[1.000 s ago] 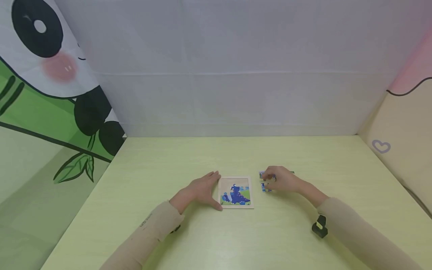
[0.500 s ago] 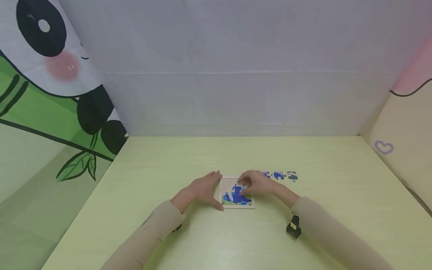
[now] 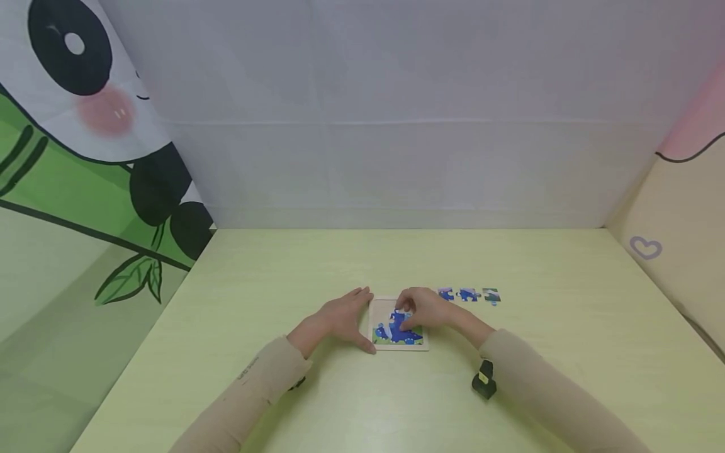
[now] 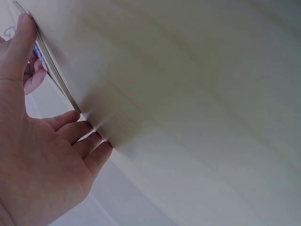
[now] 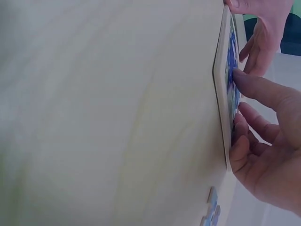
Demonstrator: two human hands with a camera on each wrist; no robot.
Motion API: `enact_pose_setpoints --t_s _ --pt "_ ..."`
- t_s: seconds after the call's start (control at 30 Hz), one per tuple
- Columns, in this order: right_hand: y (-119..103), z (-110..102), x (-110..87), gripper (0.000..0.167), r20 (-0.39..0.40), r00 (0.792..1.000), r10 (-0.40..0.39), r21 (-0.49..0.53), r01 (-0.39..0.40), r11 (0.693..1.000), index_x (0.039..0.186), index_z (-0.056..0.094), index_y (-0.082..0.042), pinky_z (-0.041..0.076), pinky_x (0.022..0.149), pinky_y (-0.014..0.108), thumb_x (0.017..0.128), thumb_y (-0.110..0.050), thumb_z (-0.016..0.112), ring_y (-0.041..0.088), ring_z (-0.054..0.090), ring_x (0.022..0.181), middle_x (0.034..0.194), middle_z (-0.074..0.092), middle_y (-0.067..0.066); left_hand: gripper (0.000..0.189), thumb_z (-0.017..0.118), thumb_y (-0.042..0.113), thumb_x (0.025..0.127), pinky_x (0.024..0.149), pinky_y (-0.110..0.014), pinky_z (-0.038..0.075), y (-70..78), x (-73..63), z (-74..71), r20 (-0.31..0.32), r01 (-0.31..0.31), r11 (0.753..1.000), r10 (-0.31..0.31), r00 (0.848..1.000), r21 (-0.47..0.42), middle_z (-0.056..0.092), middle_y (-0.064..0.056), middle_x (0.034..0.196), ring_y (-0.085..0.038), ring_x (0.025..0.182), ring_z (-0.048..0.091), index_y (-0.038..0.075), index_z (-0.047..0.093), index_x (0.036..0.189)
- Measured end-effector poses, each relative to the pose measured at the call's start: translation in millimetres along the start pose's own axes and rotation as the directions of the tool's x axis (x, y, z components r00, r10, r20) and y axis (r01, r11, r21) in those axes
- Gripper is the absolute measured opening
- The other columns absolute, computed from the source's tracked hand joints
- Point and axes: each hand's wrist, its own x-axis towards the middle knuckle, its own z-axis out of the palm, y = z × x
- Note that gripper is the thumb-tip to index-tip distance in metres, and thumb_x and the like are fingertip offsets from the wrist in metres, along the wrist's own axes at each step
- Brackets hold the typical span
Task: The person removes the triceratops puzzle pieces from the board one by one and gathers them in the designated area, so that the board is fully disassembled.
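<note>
A square wooden puzzle tray point(image 3: 382, 309) lies on the table, partly filled with pieces that show a blue dinosaur point(image 3: 396, 333). My left hand point(image 3: 340, 319) rests along its left edge, thumb at the near corner and fingers stretched toward the far one. Over the tray's right part is my right hand point(image 3: 428, 307), its thumb and fingers bent around a puzzle piece that they mostly hide. In the right wrist view, the thumb point(image 5: 258, 87) touches the picture surface. Seen from the left wrist, the tray point(image 4: 56, 75) appears edge-on.
Three loose puzzle pieces lie in a row right of the tray: one on the left point(image 3: 445, 294), a blue one in the middle point(image 3: 468, 295) and a greenish-grey one point(image 3: 491, 295). A pale wall cloth point(image 3: 396, 170) hangs behind the table.
My right hand has moved left from the loose pieces to the tray, taking along a piece from nearest the tray, and has shifted slightly further left since. The left hand stays on the tray's edge.
</note>
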Motion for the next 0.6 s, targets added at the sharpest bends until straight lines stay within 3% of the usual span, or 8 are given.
enact_pose_setpoints --t_s 0.23,0.6 --pt "-2.4 2.2 0.4 0.032 -0.013 1.0 0.011 0.008 -0.011 1.0 0.095 0.058 -0.008 0.042 0.061 0.022 0.07 -0.008 0.077 0.013 0.047 0.07 0.079 0.053 -0.002 0.11 0.076 0.057 0.059 0.107 -0.045 0.026 0.7 -1.8 -1.7 -0.004 -0.011 1.0 0.011 1.0 -0.004 0.021 -0.011 0.149 -0.027 0.137 0.016 0.005 0.026 0.142" --pt "-4.3 3.7 -3.0 0.034 -0.039 0.998 -0.047 0.032 0.048 0.998 0.1 0.057 -0.004 0.044 0.061 0.021 0.071 -0.004 0.076 0.013 0.047 0.07 0.079 0.052 0.0 0.11 0.076 0.058 0.059 0.106 -0.046 0.028 -0.6 -1.3 -0.8 -0.009 -0.015 1.0 0.015 1.0 -0.003 0.021 -0.011 0.149 -0.027 0.137 0.017 0.005 0.026 0.141"
